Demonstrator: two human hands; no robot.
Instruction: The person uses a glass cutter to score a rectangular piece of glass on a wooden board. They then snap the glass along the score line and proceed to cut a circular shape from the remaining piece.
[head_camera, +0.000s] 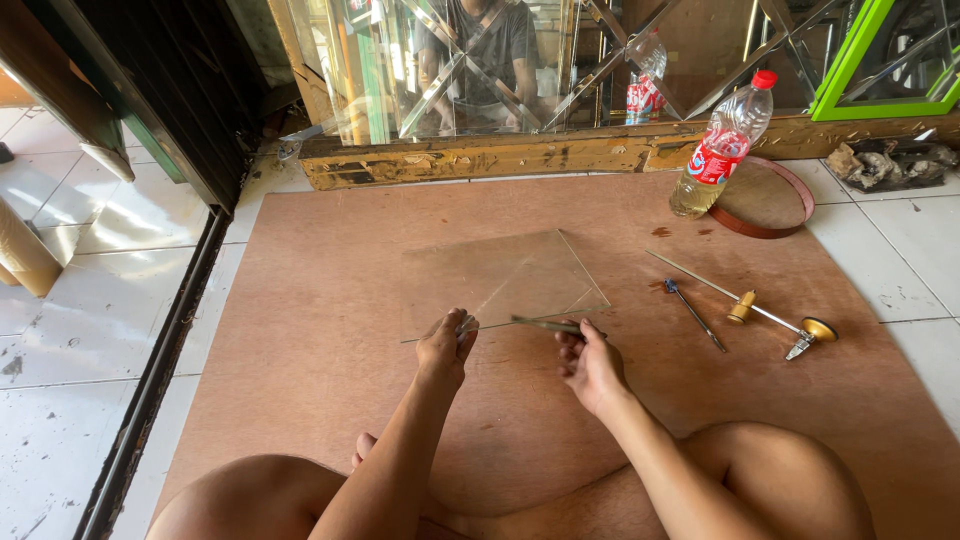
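Head view: clear plastic bottle (725, 145) with red cap stands upright by a round wooden disc (768, 200), a little yellowish liquid at its bottom. Square glass pane (497, 280) lies flat on the plywood board (330, 300). Left hand (445, 345) pinches the pane's near edge. Right hand (590, 365), just beside, grips a thin glass strip (545, 323). Both forearms reach forward. Glass cutter (694, 314) and circle cutter (745, 305) lie well right.
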